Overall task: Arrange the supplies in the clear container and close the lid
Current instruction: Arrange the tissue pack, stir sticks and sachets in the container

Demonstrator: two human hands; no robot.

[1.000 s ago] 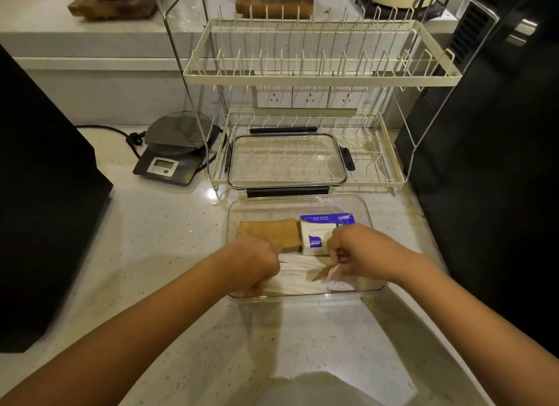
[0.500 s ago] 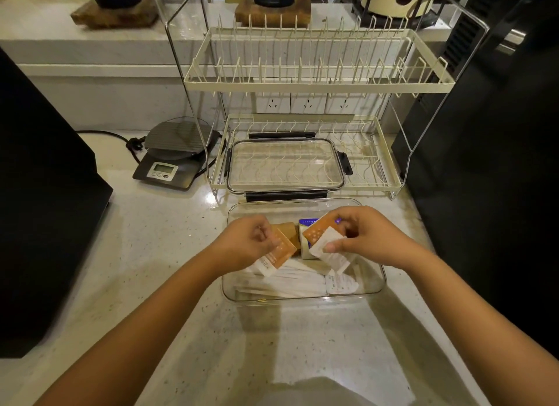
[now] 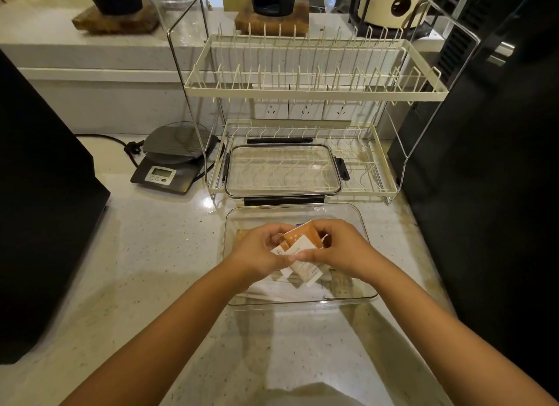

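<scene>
Above the middle of the clear container, the left hand and right hand meet, fingers pinched together on one small bunch of orange-and-white packets. Half a second ago the hands were apart, each gripping its own packets; now the two lots are pressed into a single fanned stack, held just over the open container and clear of its floor. One second ago both hands were lower, down among the contents. Inside the container, long white wrapped items lie along the near side, and a brown flat piece shows at the far left beside the left hand; whatever sits behind the hands is hidden. Its rim stands uncovered on the speckled counter. Its clear lid, with dark clasps along its edges, lies flat on the lower tier of the cream dish rack just behind the container. A grey kitchen scale sits left of the rack.
</scene>
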